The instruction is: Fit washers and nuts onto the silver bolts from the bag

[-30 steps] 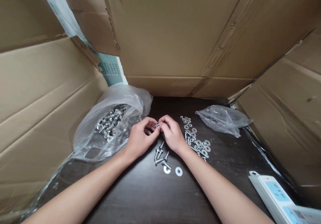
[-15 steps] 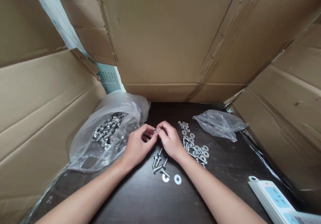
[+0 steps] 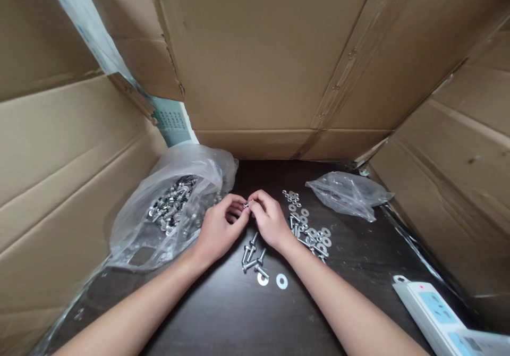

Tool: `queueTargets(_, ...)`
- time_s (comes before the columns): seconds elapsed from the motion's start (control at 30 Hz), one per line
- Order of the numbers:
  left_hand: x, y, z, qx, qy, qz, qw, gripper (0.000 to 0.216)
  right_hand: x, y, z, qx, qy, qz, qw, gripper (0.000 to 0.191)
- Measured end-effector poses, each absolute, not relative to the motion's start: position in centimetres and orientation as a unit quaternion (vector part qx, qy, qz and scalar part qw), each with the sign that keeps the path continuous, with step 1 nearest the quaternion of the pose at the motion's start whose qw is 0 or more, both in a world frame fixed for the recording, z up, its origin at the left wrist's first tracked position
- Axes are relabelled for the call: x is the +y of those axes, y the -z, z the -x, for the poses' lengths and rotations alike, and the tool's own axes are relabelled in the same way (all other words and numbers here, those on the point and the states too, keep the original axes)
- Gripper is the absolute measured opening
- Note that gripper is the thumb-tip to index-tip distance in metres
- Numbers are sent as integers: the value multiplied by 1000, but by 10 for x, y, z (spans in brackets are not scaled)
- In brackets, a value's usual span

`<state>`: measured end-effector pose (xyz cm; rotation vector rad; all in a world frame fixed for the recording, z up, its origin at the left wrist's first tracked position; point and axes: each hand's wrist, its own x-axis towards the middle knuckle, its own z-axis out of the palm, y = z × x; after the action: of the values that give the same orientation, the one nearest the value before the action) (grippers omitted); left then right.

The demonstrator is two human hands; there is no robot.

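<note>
My left hand (image 3: 219,227) and my right hand (image 3: 269,219) meet over the dark table (image 3: 223,313), fingertips pinched together on one small silver bolt (image 3: 246,204). Several loose bolts (image 3: 252,256) lie just below my hands, with two flat washers (image 3: 272,280) beside them. To the right of my right hand lies a scatter of washers and nuts (image 3: 309,226). A clear plastic bag (image 3: 167,207) holding several bolts sits to the left of my left hand.
A smaller crumpled plastic bag (image 3: 348,194) lies at the back right. A white power strip (image 3: 438,313) sits at the table's near right corner. Cardboard walls (image 3: 271,64) close in the table on the left, back and right.
My hands stay pinched together on the small bolt, with only slight finger movement. The view has tilted a little, so everything sits somewhat lower in frame than one second ago.
</note>
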<state>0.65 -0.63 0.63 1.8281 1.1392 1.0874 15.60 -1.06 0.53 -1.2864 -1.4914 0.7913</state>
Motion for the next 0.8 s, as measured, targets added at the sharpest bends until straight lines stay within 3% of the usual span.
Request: queueTargets(0.8, -7, -8, -6, 424, -419, -730, 333, 13, -9, -1, -156, -604, -330, 535, 490, 15)
